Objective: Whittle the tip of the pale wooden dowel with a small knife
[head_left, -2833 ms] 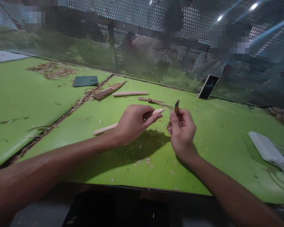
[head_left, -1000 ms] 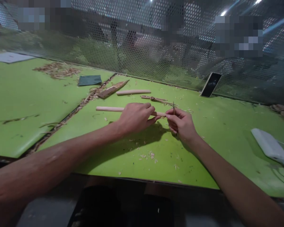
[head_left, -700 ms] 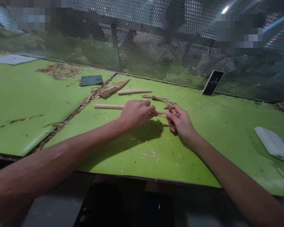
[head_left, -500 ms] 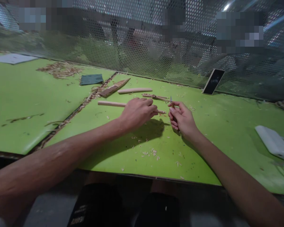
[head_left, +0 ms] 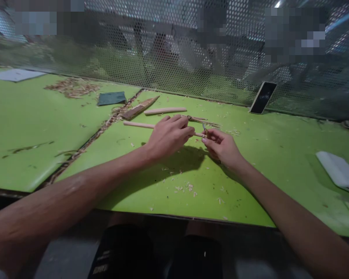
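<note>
My left hand (head_left: pixel 171 135) is closed around a pale wooden stick (head_left: pixel 138 124), whose thick end sticks out to the left and whose thin tip shows on the right. My right hand (head_left: pixel 223 147) grips a small carving knife (head_left: pixel 204 128), its short blade pointing up. Knife and right thumb are at the stick's tip; whether the edge bites into the wood cannot be made out. Just behind the hands lies a pair of dividers (head_left: pixel 203 119), partly covered by my left hand. A second pale wooden piece (head_left: pixel 165 111) and a brown pointed piece of wood (head_left: pixel 141 107) lie farther back.
Shavings are scattered on the green table (head_left: pixel 128 182), with a larger shavings pile (head_left: pixel 74 87) at back left. A dark green sheet (head_left: pixel 111 98) lies near the table seam. A phone (head_left: pixel 263 97) leans against the perforated screen (head_left: pixel 174 69). At right is a white power bank (head_left: pixel 337 170).
My right hand has brought the knife left to the stick's tip. The stick has shifted slightly in my left hand, which stays nearly in place.
</note>
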Available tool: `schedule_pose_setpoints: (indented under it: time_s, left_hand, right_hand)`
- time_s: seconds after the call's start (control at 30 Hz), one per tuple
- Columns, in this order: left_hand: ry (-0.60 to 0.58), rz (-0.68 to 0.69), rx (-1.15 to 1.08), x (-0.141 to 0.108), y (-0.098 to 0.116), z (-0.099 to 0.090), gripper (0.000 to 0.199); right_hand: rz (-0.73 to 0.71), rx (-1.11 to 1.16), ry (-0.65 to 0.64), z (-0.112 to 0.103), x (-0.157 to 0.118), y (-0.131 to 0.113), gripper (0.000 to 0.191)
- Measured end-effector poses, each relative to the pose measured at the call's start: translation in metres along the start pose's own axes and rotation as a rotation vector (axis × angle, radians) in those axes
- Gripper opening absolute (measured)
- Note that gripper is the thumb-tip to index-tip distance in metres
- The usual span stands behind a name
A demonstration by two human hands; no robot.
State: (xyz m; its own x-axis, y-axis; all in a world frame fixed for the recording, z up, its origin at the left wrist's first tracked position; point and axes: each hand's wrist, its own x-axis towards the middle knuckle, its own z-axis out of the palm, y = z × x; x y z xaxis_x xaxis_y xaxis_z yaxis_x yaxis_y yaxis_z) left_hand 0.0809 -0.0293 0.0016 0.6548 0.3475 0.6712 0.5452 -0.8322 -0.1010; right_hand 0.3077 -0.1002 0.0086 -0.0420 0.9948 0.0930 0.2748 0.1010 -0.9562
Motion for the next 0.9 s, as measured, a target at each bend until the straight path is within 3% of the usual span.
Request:
schedule_pose_setpoints:
  time_s: [0.33, 0.63, 0.9]
  left_hand:
    - [0.069, 0.089, 0.102, 0.000, 0.003, -0.002, 0.029]
    - [0.041, 0.054, 0.031, 0.001, 0.004, 0.004, 0.023]
    - [-0.035, 0.042, 0.008, -0.002, 0.006, 0.012, 0.024]
  right_hand:
    - [-0.069, 0.072, 0.010, -0.001, -0.003, -0.002, 0.036]
    - [-0.213, -0.082, 0.125, -0.004, -0.002, -0.003, 0.025]
    - [-0.243, -0.080, 0.090, -0.004, 0.001, 0.003, 0.026]
